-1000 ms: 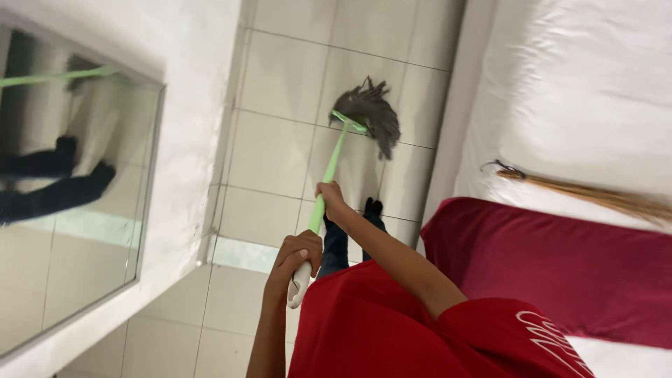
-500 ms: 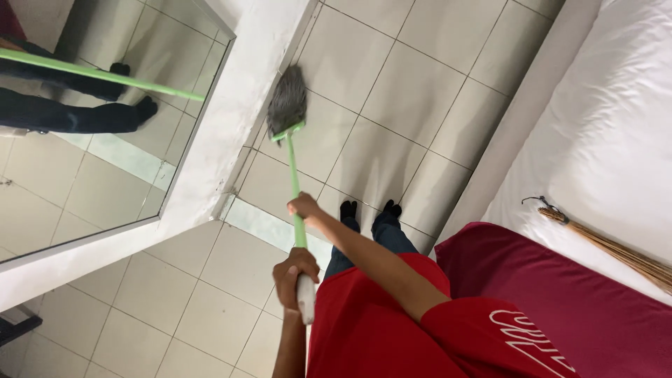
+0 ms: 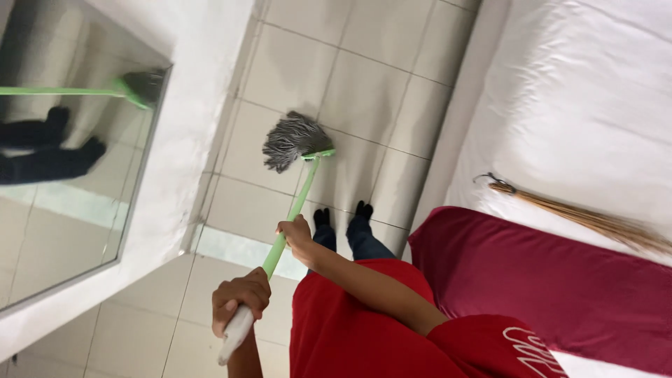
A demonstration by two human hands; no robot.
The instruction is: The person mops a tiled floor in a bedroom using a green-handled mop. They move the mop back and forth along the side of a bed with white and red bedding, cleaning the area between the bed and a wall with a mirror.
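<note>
Both hands grip a mop (image 3: 290,203) with a green shaft that runs diagonally through the middle of the frame. The left hand (image 3: 241,299), low and left of centre, is clenched around the white grip at the upper end of the shaft. The right hand (image 3: 297,234), a little higher and to the right, is wrapped around the green shaft partway down. The grey string mop head (image 3: 292,140) lies spread on the tiled floor (image 3: 364,70) above centre, just beside the white wall base (image 3: 189,140) that crosses the left half of the picture.

A mirror (image 3: 63,175) fills the left edge of the frame and shows the reflected green shaft, a grey mop head and 2 dark feet. Below centre, the person's 2 dark-socked feet (image 3: 343,213) stand on the tiles, near the shaft, and a red shirt (image 3: 364,329) covers the lower middle.

On the right, a bed with a white sheet (image 3: 581,105) takes up the upper right corner. A dark red cloth (image 3: 539,287) lies across its lower part, and a straw hand broom (image 3: 581,217) rests on the white sheet just above that cloth.
</note>
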